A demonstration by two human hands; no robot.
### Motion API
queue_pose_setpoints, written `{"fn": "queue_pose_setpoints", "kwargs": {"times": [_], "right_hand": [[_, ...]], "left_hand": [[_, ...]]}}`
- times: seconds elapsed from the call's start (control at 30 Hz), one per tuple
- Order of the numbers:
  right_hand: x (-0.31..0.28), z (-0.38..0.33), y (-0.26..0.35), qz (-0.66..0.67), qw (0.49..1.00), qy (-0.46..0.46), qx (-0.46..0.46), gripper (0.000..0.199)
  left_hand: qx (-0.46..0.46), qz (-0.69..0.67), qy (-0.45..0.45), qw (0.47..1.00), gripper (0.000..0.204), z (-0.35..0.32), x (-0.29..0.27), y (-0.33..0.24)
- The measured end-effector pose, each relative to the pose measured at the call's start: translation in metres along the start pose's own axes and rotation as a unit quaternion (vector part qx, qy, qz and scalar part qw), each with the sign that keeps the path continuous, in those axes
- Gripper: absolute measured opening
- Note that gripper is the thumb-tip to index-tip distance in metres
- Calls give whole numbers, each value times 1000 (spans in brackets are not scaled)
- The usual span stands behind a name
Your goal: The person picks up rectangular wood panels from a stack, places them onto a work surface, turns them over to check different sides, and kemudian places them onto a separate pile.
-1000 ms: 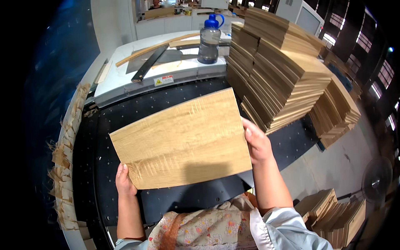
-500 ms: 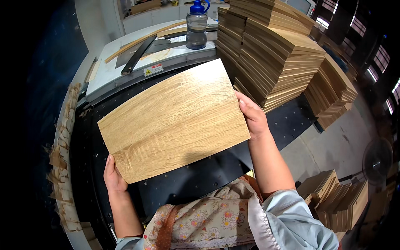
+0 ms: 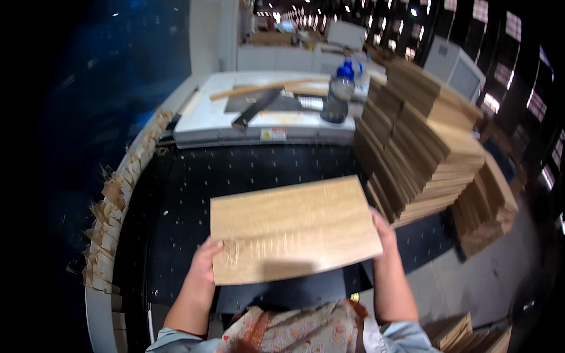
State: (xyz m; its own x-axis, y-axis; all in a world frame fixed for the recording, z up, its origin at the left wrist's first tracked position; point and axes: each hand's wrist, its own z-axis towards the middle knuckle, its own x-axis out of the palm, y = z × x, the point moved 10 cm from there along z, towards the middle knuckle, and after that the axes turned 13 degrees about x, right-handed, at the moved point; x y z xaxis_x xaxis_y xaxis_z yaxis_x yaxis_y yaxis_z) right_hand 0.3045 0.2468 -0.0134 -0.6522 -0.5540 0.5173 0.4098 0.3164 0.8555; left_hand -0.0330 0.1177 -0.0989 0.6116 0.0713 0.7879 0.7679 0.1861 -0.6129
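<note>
Between my two hands I hold a flat rectangular wood-grain board (image 3: pixel 294 229), pale tan, its broad face turned up toward me. My left hand (image 3: pixel 206 260) grips its left edge near the lower corner, thumb on the face. On the right edge, my right hand (image 3: pixel 384 232) is closed round the board, its fingers mostly hidden beneath. The board is held above a black work surface (image 3: pixel 247 170) dotted with small light marks. A shadow falls across the board's lower middle.
Tall stacks of similar boards (image 3: pixel 435 147) stand at the right on the black surface. Behind lies a white machine top (image 3: pixel 206 117) with a dark metal bar (image 3: pixel 257 109), wooden strips and a blue-lidded water bottle (image 3: pixel 338 94). Torn brown tape (image 3: pixel 115 197) lines the left rail. More boards (image 3: pixel 453 332) sit lower right.
My view has lifted and swung left, so the surroundings sit lower and further right. The board now appears smaller and more level, still in both hands.
</note>
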Motion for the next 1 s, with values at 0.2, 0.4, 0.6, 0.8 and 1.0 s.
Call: {"fn": "queue_pose_setpoints", "kwargs": {"times": [0.2,0.4,0.6,0.8,1.0], "right_hand": [[26,-30,-11,155,980,43,-117,100],[35,-16,-95,213,976,54,11,90],[41,0,-127,260,964,-48,26,66],[19,-3,-152,297,948,-63,95,69],[20,-11,-148,301,946,-72,97,67]], "left_hand": [[-22,-125,-7,992,56,-4,-3,26],[-32,-76,4,997,55,7,14,30],[-10,-61,0,998,59,8,24,38],[-135,-182,-19,974,57,13,17,69],[-145,-65,-54,986,55,5,-3,92]]}}
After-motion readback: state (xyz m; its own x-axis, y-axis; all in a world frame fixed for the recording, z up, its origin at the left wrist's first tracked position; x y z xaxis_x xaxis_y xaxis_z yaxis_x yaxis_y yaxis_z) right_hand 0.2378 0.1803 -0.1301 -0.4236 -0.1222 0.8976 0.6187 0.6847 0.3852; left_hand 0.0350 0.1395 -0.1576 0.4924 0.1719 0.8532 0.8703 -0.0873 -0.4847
